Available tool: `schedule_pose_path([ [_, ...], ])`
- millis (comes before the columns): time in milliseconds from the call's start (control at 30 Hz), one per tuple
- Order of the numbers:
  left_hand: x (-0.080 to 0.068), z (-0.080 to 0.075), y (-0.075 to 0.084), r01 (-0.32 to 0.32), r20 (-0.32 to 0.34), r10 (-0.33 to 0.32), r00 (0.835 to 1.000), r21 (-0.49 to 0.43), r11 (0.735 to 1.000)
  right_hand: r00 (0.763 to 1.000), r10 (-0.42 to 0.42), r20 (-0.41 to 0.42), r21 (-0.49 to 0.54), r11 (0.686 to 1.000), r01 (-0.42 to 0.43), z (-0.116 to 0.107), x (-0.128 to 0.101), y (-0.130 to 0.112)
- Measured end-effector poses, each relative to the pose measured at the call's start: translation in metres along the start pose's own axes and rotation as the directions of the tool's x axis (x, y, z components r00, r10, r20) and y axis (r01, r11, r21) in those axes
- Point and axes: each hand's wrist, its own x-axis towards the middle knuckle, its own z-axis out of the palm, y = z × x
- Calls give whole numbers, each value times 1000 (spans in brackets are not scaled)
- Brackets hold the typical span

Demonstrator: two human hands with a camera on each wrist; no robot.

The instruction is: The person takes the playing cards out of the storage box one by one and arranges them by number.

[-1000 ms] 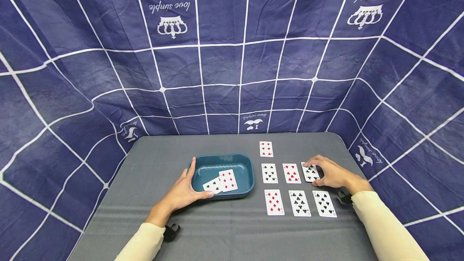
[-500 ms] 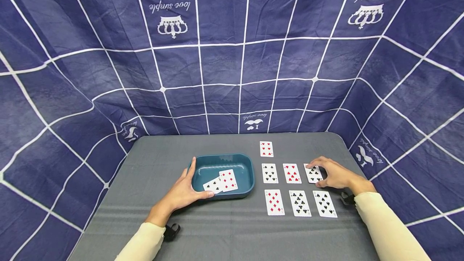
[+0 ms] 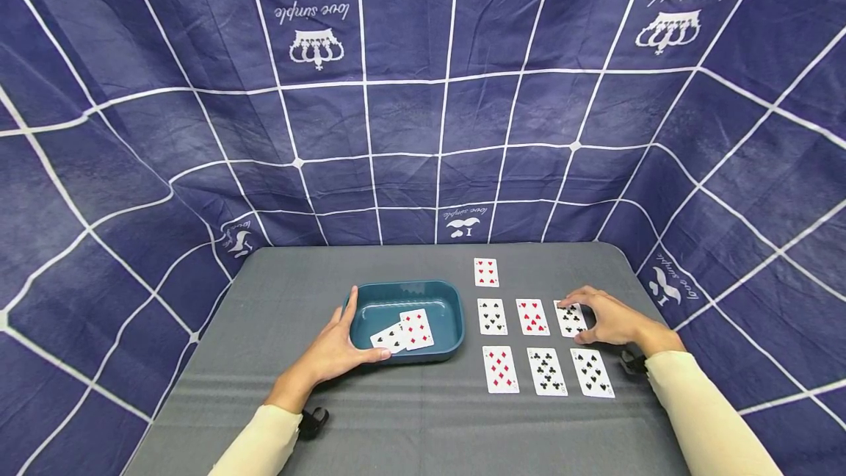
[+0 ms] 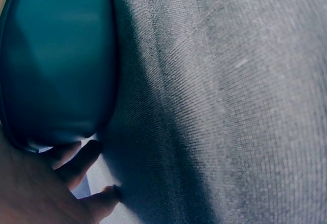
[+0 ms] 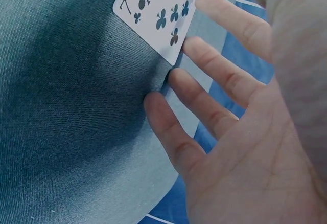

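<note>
A teal tray [image 3: 405,286] sits left of centre on the grey table [image 3: 410,417], with two cards [image 3: 415,329] lying face up in it. My left hand [image 3: 344,344] cups its near left corner, one finger up the left wall and the thumb along the front rim. The left wrist view shows the tray wall [image 4: 56,60] above that hand's lower fingers [image 4: 82,180]. My right hand [image 3: 581,322] arches over the seven of clubs [image 3: 570,319]. In the right wrist view its spread, straight fingers [image 5: 204,81] touch the edge of this flat card [image 5: 156,14].
Several more cards lie face up in a grid right of the tray: one alone at the back [image 3: 485,272], two [image 3: 492,316] beside the seven of clubs, three in the near row [image 3: 546,371]. Blue checked cloth [image 3: 423,131] hangs behind and beside the table.
My right hand and the seven of clubs under it have slid slightly to the right. The left hand, tray and other cards have not moved.
</note>
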Motion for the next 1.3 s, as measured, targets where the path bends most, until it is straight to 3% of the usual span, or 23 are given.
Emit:
schedule_pose_path([
  [467,1,0,0,-2,3,2,1000,-6,1000,998,-16,-68,-44,999,13,-1,12,-21],
  [700,-1,-1,-1,8,-1,-8,1000,-6,1000,997,-41,-63,-37,999,39,-3,28,-47],
  [1000,-1,1,-1,4,3,-4,1000,-3,1000,987,-139,-76,-58,989,134,-1,56,-84],
  [1300,-2,0,-1,4,-1,-4,1000,-1,1000,980,-197,-24,-52,979,195,7,91,-127],
])
